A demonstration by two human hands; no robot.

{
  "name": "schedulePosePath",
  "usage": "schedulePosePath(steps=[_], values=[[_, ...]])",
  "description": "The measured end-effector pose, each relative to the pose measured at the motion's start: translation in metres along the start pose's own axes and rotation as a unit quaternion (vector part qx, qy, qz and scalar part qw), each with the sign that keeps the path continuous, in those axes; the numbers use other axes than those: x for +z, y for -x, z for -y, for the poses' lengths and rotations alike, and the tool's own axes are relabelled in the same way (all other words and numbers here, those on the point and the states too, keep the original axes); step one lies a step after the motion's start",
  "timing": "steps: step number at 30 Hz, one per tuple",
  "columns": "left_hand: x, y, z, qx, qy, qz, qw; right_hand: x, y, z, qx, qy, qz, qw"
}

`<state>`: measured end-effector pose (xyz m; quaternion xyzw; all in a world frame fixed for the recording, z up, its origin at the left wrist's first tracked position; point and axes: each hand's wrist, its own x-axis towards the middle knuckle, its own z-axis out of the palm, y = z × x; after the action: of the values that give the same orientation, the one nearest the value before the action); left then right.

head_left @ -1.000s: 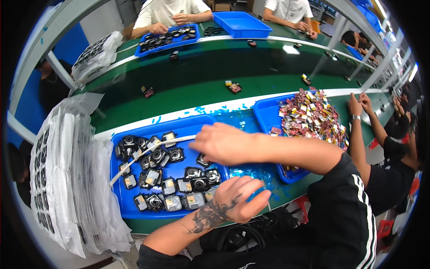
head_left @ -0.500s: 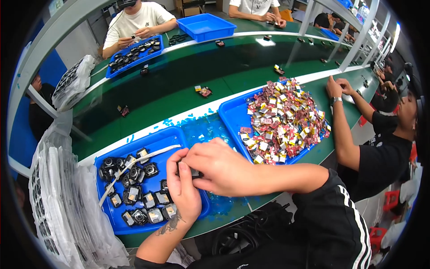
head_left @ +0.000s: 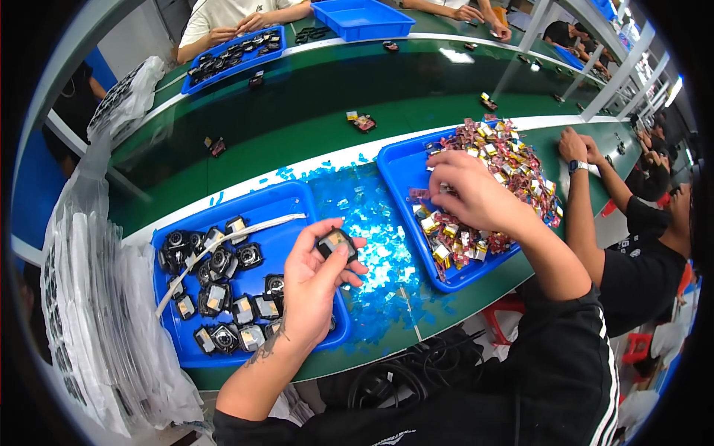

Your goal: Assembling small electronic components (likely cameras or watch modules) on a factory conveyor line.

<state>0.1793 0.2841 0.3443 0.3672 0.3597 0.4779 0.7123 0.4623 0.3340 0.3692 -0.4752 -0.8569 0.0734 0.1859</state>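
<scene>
My left hand (head_left: 316,286) holds a small black square part (head_left: 334,243) with a pale face, raised over the right end of a blue tray (head_left: 294,199). That tray carries several similar black parts (head_left: 216,267) and a long white strip (head_left: 223,241). My right hand (head_left: 468,195) reaches into a second blue tray (head_left: 398,160) heaped with small red and gold pieces (head_left: 494,160); its fingers curl down among them, and what they grip is hidden. Blue film scraps (head_left: 364,215) litter the green bench between the trays.
Clear plastic bags (head_left: 89,297) are stacked at my left. A neighbour's arm with a wristwatch (head_left: 576,167) rests at the right. Across the green conveyor (head_left: 312,97) other people work at more blue trays (head_left: 362,16), and loose parts (head_left: 362,121) lie on the belt.
My right hand left the black part and moved right into the tray of red and gold pieces. My left hand now holds the part alone, lifted slightly.
</scene>
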Motion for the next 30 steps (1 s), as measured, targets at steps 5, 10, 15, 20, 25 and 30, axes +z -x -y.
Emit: schedulePosePath(steps=[5,10,15,20,25,30], values=[[0.002,0.003,0.000,0.069,-0.098,-0.024,0.992,-0.018,0.001,0.027,0.078,-0.125,-0.010,0.989],[-0.002,0.005,0.003,0.197,-0.321,0.008,0.926,-0.034,0.003,0.075,-0.035,-0.199,0.030,0.979],[0.007,0.012,-0.002,0.174,-0.297,0.146,0.928,-0.017,-0.004,0.101,0.039,-0.413,0.065,0.908],[0.000,0.010,0.003,0.157,-0.282,0.086,0.942,0.003,-0.007,0.102,0.122,-0.423,0.016,0.898],[0.001,0.011,0.005,0.182,-0.278,0.079,0.940,0.008,-0.008,0.107,0.125,-0.385,0.031,0.914],[-0.001,0.009,0.007,0.200,-0.297,0.053,0.932,0.017,-0.011,0.112,0.031,-0.231,-0.063,0.970]])
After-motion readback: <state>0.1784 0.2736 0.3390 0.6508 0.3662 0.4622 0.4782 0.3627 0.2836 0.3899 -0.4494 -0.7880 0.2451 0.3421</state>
